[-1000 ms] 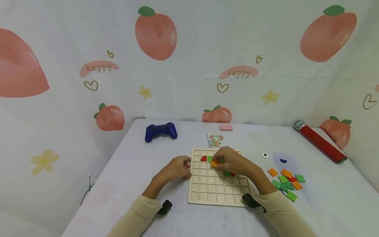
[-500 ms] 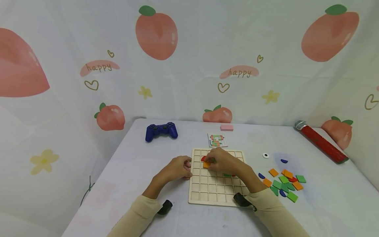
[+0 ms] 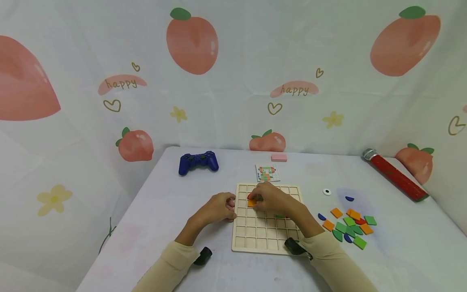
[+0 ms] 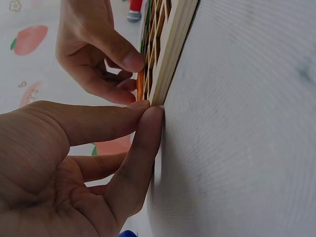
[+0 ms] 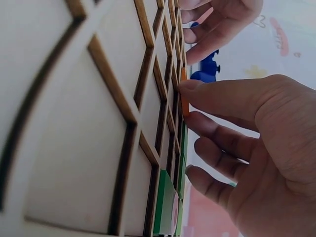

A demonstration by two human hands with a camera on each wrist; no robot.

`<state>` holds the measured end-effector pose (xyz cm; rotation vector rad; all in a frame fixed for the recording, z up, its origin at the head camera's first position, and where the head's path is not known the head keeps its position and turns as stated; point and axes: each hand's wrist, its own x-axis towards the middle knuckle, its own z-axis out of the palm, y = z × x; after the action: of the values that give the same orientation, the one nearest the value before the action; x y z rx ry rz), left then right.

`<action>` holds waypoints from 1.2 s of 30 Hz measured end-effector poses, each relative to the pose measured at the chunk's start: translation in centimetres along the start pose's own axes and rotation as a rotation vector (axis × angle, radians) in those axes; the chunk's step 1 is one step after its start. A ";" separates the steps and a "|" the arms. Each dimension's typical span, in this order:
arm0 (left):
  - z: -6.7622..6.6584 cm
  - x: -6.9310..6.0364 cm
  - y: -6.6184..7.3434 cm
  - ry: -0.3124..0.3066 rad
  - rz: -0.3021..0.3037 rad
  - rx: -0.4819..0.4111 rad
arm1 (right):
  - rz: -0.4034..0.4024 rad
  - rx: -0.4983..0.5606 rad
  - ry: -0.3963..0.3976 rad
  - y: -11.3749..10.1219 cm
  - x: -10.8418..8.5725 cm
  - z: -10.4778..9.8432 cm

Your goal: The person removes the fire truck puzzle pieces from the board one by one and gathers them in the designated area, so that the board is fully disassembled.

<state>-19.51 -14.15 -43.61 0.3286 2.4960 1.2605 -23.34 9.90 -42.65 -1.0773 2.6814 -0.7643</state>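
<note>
A pale wooden grid board lies on the table in the head view. My left hand pinches its left edge between thumb and index finger, seen closely in the left wrist view. Over the board's upper left, my right hand holds an orange square tile by thumb and index finger. In the right wrist view this orange tile sits at the grid's surface; whether it lies fully in a cell I cannot tell. A red piece shows just behind it. Green tiles on the board are partly hidden by my right hand.
Several loose orange, green, red and blue pieces lie right of the board, with a white ring-like piece farther back. Behind the board are a pattern card and pink block. A blue game controller and red microphone flank them.
My right hand has moved left across the board with the orange tile, to the cells near the left edge. My left hand keeps its place on the board's edge.
</note>
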 end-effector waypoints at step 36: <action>-0.2 -0.3 0.4 0.003 -0.007 0.003 | 0.076 0.055 0.033 1.0 -2.9 -1.9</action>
<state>-19.29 -14.15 -43.10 0.3190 2.4997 1.2562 -22.38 13.25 -41.64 -0.9519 2.6946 -0.8439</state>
